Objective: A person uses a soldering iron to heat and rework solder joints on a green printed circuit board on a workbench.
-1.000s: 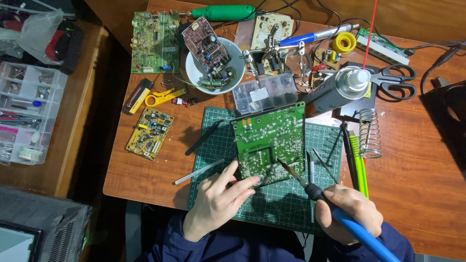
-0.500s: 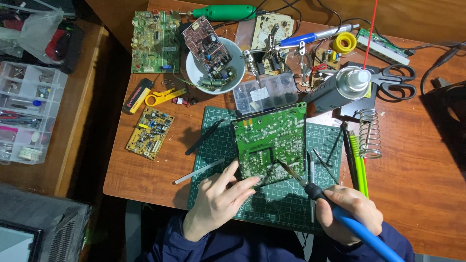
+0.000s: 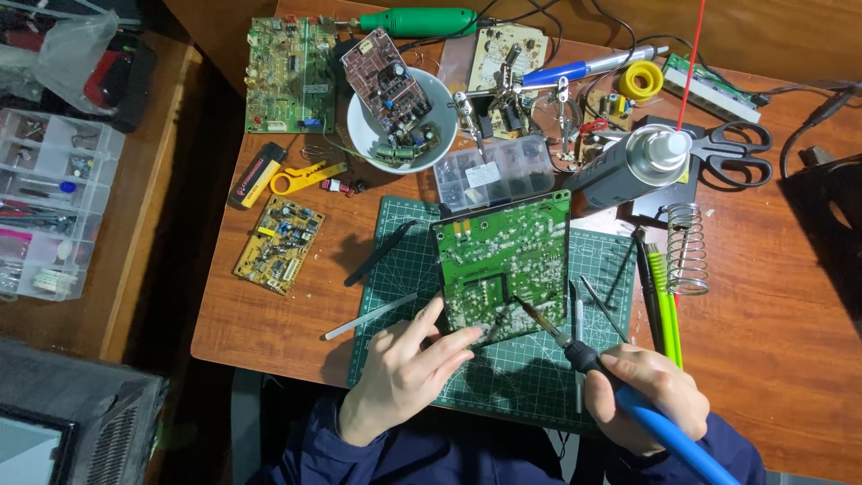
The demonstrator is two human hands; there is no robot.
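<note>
Head view: the right hand (image 3: 642,395) has its fingers wrapped shut around a blue-handled soldering iron (image 3: 620,386), tip on the green circuit board (image 3: 503,265). The left hand (image 3: 404,373) lies loosely open, fingertips pressing the board's near edge just beside the tip, gripping nothing. A slip of the hot tip could burn those fingertips, or bridge neighbouring joints.

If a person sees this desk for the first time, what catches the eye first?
The large green circuit board on the cutting mat at the centre, with the left hand at its near edge and the right hand bringing a blue soldering iron to it. Behind, a white bowl holds a brown board.
</note>
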